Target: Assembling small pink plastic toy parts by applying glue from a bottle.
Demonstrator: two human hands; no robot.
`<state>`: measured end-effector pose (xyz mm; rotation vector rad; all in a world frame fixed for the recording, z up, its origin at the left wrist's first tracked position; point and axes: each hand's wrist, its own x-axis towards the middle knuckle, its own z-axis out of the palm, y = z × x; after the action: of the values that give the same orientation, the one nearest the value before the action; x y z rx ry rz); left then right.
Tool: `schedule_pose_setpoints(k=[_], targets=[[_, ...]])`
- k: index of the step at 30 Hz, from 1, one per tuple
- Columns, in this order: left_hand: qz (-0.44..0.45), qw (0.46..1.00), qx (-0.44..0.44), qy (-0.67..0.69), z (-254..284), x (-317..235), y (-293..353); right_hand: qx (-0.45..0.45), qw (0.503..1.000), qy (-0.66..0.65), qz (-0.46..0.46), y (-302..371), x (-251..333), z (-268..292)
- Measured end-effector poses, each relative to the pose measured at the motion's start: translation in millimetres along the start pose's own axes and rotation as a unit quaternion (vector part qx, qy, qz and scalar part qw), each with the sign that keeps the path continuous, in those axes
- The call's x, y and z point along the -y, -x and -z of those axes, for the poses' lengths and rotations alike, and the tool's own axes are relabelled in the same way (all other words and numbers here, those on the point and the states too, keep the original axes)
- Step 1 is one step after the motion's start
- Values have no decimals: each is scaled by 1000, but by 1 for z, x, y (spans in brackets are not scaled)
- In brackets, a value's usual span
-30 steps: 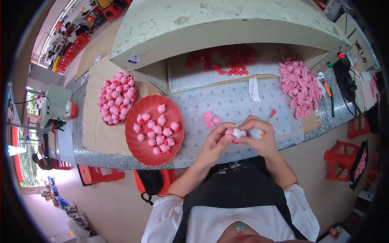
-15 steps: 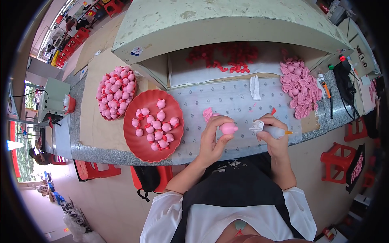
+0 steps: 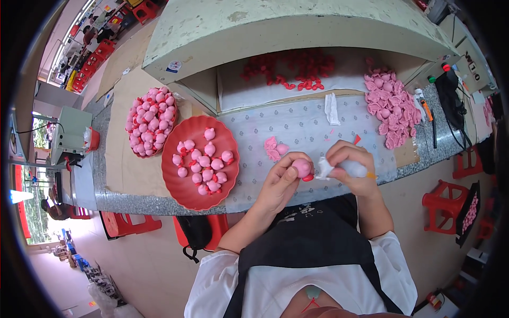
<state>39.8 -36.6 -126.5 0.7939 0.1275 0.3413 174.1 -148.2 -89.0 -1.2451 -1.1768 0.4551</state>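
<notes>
A heap of pink figures [image 3: 151, 121] is sitting leftmost on the table [image 3: 127, 169], beside a red plate [image 3: 186, 185] carrying more. The left hand [image 3: 280, 183] is pinching a pink figure [image 3: 303, 168]; the right hand [image 3: 352, 168] is clamping a white tube [image 3: 339, 168] against it. Pink pieces [image 3: 391, 108] are lying right.

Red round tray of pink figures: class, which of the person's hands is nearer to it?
Left. The left hand is just right of the red tray; the right hand is farther right.
</notes>
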Motion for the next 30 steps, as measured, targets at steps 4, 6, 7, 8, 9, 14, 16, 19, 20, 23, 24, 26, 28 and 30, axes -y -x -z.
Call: schedule_pose_setpoints(k=[4, 6, 7, 8, 9, 14, 16, 19, 20, 23, 24, 26, 28, 30], targets=[[27, 993, 57, 95, 3, -4, -7, -101, 984, -117, -92, 9, 0, 13], [39, 992, 58, 109, 2, -3, -7, -96, 985, -102, -96, 6, 2, 7], [44, 990, 52, 125, 2, -2, -7, -93, 987, -86, -98, 3, 3, 3], [49, 988, 47, 142, 2, -2, -8, -69, 995, -50, -60, -1, 1, -2], [50, 987, 47, 142, 1, -2, -7, -70, 994, -50, -60, -6, 5, -10], [20, 999, -14, 44, -5, -4, -2, -32, 997, 54, -38, -13, 6, -32], [32, 998, -25, 42, -4, -5, -1, -40, 997, 57, -26, -13, 3, -32], [41, 996, 11, 78, 3, -4, -7, -139, 989, 25, -44, -11, -9, -32], [40, 991, 58, 116, 5, -4, -8, -229, 970, -10, -76, -9, -12, -29], [55, 984, 33, 168, 1, -5, -9, -222, 963, -19, -151, -2, -10, -6], [53, 984, 31, 168, 0, -6, -9, -220, 964, -20, -151, 3, -11, -1], [60, 980, 20, 187, 0, -8, -8, -165, 962, 82, -199, 12, -11, 7], [63, 980, 26, 186, 0, -7, -7, -150, 959, 133, -200, 21, -15, 15], [68, 980, 34, 183, 1, -5, -8, -138, 953, 183, -200, 24, -16, 18]])
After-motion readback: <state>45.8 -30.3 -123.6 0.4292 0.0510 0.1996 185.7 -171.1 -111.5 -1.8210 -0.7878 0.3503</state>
